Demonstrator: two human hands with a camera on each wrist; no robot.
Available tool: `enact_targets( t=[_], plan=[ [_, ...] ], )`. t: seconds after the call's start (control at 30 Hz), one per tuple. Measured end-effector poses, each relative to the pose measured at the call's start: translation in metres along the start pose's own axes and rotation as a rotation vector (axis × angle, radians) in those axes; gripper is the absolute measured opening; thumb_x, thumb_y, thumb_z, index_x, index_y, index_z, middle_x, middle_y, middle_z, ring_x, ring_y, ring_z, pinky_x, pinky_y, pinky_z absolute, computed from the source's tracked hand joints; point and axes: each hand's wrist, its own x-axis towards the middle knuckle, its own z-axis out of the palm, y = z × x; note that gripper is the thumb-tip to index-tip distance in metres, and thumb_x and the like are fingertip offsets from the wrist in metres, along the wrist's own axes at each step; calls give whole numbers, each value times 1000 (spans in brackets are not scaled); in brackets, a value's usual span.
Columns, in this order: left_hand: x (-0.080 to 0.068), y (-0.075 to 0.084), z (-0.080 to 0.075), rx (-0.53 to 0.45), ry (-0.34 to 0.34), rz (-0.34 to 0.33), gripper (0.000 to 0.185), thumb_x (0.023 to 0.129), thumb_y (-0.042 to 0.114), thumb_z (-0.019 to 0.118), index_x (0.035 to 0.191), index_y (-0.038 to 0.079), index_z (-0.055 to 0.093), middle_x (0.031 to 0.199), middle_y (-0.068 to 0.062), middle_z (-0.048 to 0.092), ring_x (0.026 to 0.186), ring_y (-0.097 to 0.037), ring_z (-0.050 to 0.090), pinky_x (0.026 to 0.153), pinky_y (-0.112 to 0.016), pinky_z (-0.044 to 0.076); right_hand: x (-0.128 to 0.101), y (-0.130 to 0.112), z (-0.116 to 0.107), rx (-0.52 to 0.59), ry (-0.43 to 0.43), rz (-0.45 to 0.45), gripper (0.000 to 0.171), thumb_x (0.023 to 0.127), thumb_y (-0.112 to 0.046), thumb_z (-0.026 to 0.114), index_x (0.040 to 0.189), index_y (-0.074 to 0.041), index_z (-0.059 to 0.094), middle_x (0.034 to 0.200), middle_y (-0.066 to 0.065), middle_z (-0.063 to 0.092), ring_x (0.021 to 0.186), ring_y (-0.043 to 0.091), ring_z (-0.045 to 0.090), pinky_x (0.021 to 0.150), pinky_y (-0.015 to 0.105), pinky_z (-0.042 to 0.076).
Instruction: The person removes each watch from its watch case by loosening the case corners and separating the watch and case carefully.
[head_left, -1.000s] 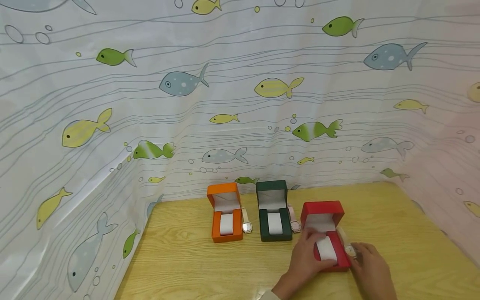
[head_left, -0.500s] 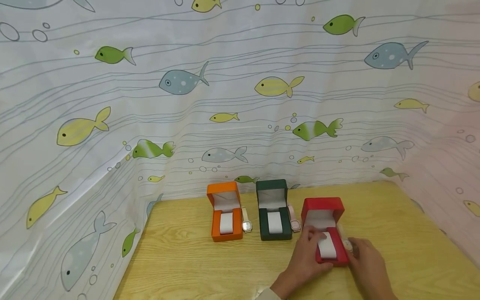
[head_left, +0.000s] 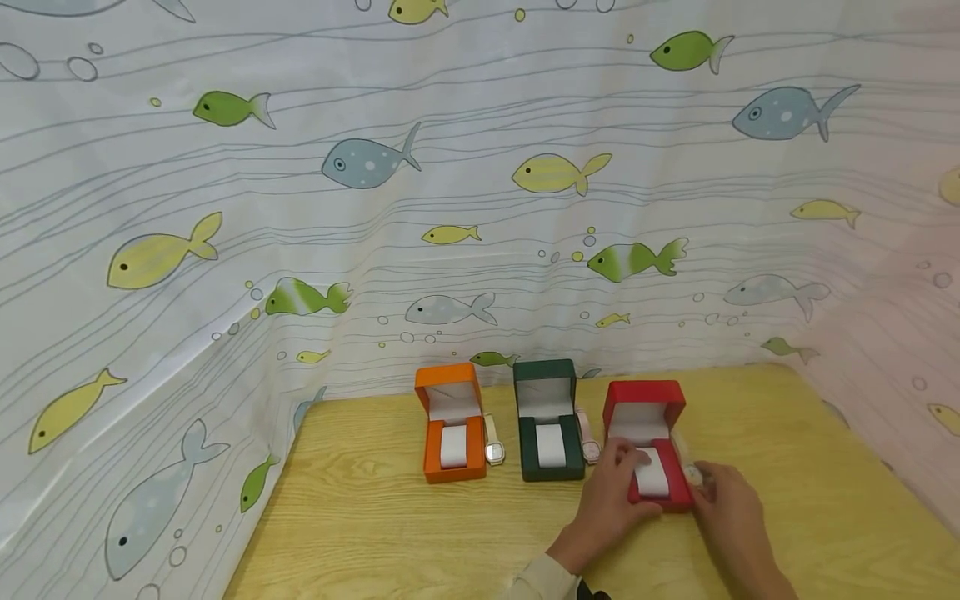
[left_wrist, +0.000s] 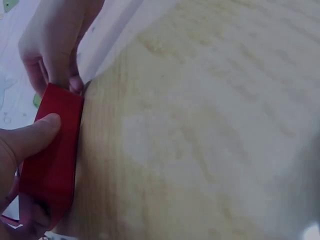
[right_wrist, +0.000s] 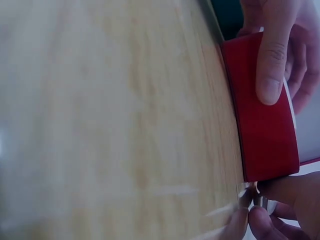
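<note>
A red watch box stands at the right of the row, lid raised and white cushion inside. My left hand grips its left side, thumb across the front wall, as the red front in the right wrist view shows. Along the box's right side lies a light-strapped wristwatch. My right hand pinches this watch at its case between thumb and fingers; part of the case is hidden. In the left wrist view my right hand is right at the box's far end.
To the left stand an orange watch box and a dark green watch box, both with lids up and white cushions. A cream-strapped watch and a pink-strapped watch lie beside them. Fish-patterned cloth hangs behind the wooden table.
The red box has slid back, away from me, closer in line with the other two. Its watch and both my hands have moved back along with it.
</note>
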Motion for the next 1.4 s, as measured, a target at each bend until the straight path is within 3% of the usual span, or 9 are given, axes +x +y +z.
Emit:
enact_targets(
  t=[0.17, 0.43, 0.77, 0.93, 1.13, 1.4],
  plan=[
    [8, -3, 2, 42, 8, -2, 54, 80, 33, 89, 126, 22, 62, 131, 6, 52, 115, -5, 53, 91, -13, 51, 8, 3, 4, 25, -2, 5, 39, 95, -6, 62, 131, 11, 59, 115, 28, 64, 92, 30, 64, 68, 29, 47],
    [28, -6, 4, 85, 7, 21, 56, 80, 35, 89, 127, 23, 60, 130, 7, 52, 113, -4, 52, 92, -14, 49, 24, 8, 7, 10, 126, -93, 34, 88, 1, 60, 120, 11, 66, 107, 30, 66, 84, 30, 64, 64, 30, 45],
    [41, -8, 11, 88, 20, 3, 54, 82, 34, 88, 126, 23, 60, 130, 8, 51, 115, -4, 52, 91, -14, 50, 37, 11, 6, -10, 99, -103, 35, 93, 0, 59, 126, 13, 61, 116, 34, 62, 89, 34, 64, 67, 33, 48],
    [45, -10, 15, 74, 9, -36, 55, 82, 34, 87, 128, 24, 58, 134, 9, 51, 119, -5, 52, 94, -18, 53, 40, 10, 6, 6, 112, -120, 34, 92, 1, 60, 123, 14, 63, 113, 34, 64, 89, 35, 65, 67, 33, 48],
    [43, -7, 14, 108, -16, -46, 56, 84, 34, 86, 131, 25, 58, 137, 8, 51, 120, -7, 51, 93, -19, 54, 41, 7, 1, 15, 56, -94, 33, 92, 1, 60, 122, 15, 63, 103, 29, 68, 82, 28, 65, 62, 26, 45],
    [37, -6, -1, 179, -104, -24, 64, 88, 36, 82, 143, 27, 52, 148, 8, 49, 130, -8, 51, 98, -28, 56, 45, 8, -3, -28, 19, -144, 34, 91, 0, 62, 121, 17, 62, 104, 32, 68, 89, 38, 68, 73, 50, 56]
  ],
)
